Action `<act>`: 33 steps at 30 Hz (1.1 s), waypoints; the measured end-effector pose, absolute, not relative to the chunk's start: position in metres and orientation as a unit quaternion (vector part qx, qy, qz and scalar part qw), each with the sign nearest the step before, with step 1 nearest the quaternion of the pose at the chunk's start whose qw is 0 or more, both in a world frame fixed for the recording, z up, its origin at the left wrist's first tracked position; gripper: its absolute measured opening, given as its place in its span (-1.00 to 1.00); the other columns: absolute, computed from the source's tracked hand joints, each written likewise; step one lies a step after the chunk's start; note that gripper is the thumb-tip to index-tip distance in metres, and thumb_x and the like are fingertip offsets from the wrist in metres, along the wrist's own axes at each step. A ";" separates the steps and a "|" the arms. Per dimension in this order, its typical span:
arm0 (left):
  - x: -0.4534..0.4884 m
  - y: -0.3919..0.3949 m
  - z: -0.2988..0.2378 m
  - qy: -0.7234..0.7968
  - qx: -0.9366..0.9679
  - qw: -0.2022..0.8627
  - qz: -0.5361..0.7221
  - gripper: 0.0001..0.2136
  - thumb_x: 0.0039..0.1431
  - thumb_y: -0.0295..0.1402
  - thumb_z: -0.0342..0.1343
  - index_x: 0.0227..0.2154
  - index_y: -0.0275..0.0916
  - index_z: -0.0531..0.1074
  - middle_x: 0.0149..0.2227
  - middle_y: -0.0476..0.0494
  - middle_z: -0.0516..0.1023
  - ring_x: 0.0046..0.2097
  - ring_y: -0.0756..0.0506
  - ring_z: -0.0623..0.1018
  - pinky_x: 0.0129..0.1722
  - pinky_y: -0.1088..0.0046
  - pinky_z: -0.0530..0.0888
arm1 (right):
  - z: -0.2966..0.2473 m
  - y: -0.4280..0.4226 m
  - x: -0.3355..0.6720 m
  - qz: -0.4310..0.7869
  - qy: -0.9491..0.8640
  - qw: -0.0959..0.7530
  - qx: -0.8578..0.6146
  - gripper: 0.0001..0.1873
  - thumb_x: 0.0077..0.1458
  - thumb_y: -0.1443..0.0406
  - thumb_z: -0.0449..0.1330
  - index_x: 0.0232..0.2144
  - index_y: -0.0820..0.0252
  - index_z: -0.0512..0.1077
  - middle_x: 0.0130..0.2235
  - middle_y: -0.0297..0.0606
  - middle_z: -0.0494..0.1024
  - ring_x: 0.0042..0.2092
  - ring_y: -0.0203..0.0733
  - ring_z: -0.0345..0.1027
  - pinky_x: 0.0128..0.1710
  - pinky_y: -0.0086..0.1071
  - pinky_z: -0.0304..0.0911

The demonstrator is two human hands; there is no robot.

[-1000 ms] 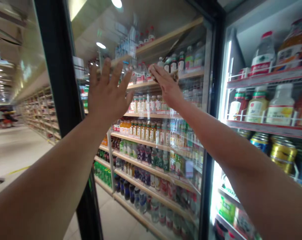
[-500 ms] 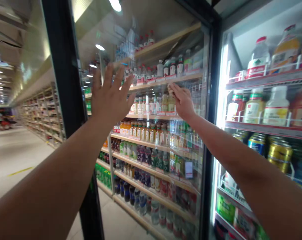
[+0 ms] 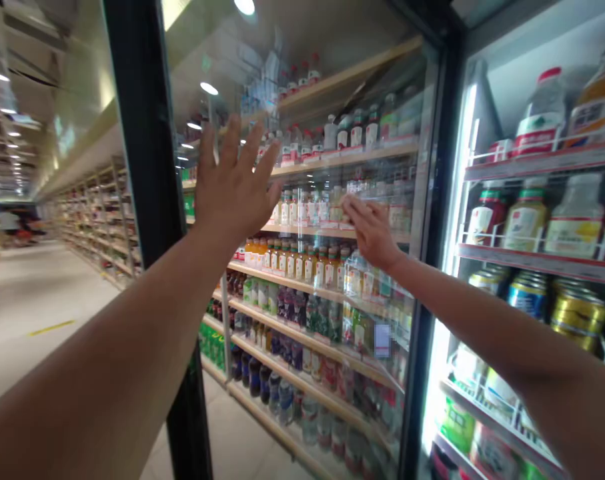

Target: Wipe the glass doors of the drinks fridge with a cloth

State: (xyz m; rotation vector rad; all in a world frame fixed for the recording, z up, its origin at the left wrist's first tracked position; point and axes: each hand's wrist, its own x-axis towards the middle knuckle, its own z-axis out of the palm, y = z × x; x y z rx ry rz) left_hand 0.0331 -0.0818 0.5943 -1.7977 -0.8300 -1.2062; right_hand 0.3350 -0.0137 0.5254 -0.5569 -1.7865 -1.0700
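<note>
An open glass fridge door [image 3: 327, 87] with a black frame [image 3: 145, 167] stands in front of me. My left hand [image 3: 235, 187] is raised, fingers spread and flat against the glass near its upper left. My right hand [image 3: 372, 230] lies flat on the glass further right and lower, fingers stretched out to the left. I cannot make out whether anything is under its palm. Through the glass I see rows of drink bottles [image 3: 292, 263] on wooden shelves.
To the right, the lit fridge interior [image 3: 532, 257] holds juice bottles [image 3: 525, 217] and cans [image 3: 575, 313] on wire shelves. On the left a store aisle floor [image 3: 37, 293] runs back past long shelving [image 3: 92, 227].
My right hand has slid down the glass from the upper shelf level to mid height. My left hand has stayed spread on the glass. The view has shifted slightly right.
</note>
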 end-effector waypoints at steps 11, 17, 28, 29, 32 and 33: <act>0.031 -0.080 0.591 -0.287 -0.717 0.409 -0.486 -0.37 0.22 0.06 -0.12 0.34 0.12 0.12 0.41 0.27 0.01 0.47 -0.29 -0.18 0.43 -0.14 -0.35 | 0.561 0.008 0.358 -0.418 -0.611 0.577 -0.345 -0.38 0.24 0.42 -0.14 0.31 0.07 0.23 0.32 -0.23 0.30 0.35 -0.11 0.14 0.29 0.00 0.13; 0.030 -0.083 0.590 -0.275 -0.726 0.408 -0.480 -0.29 0.13 0.12 -0.06 0.36 0.19 0.05 0.37 0.30 0.13 0.47 -0.31 -0.21 0.42 -0.14 -0.38 | 0.585 0.024 0.369 -0.397 -0.581 0.632 -0.325 -0.44 0.24 0.40 -0.13 0.22 0.14 0.35 0.27 -0.16 0.38 0.28 -0.05 0.24 0.27 0.07 0.15; 0.037 -0.089 0.592 -0.308 -0.730 0.382 -0.477 -0.30 0.15 0.12 -0.15 0.35 0.08 0.12 0.37 0.31 0.11 0.46 -0.33 -0.21 0.39 -0.17 -0.45 | 0.635 0.026 0.326 -0.413 -0.659 0.558 -0.290 -0.43 0.31 0.28 -0.07 0.33 -0.17 0.16 0.35 -0.42 0.23 0.39 0.01 0.03 0.38 0.15 0.03; 0.037 -0.089 0.592 -0.311 -0.731 0.381 -0.473 -0.30 0.14 0.12 -0.15 0.35 0.08 0.12 0.37 0.32 0.11 0.46 -0.33 -0.22 0.38 -0.17 -0.47 | 0.636 0.024 0.325 -0.405 -0.665 0.555 -0.294 -0.42 0.31 0.27 -0.07 0.34 -0.18 0.14 0.36 -0.42 0.21 0.40 0.03 0.01 0.38 0.17 0.01; 0.036 -0.091 0.592 -0.313 -0.737 0.388 -0.456 -0.20 0.05 0.18 -0.08 0.38 0.10 0.04 0.36 0.31 0.14 0.46 -0.31 -0.33 0.38 -0.18 -0.49 | 0.632 0.020 0.327 -0.378 -0.627 0.595 -0.332 -0.41 0.33 0.30 -0.14 0.37 -0.11 0.10 0.37 -0.33 0.18 0.39 0.08 0.02 0.37 0.23 -0.02; 0.035 -0.091 0.591 -0.316 -0.738 0.393 -0.448 -0.17 0.02 0.19 -0.06 0.39 0.11 0.01 0.36 0.30 0.14 0.46 -0.29 -0.37 0.39 -0.19 -0.47 | 0.626 0.017 0.325 -0.374 -0.613 0.609 -0.335 -0.40 0.33 0.31 -0.16 0.37 -0.09 0.09 0.37 -0.32 0.19 0.39 0.08 0.03 0.36 0.23 -0.01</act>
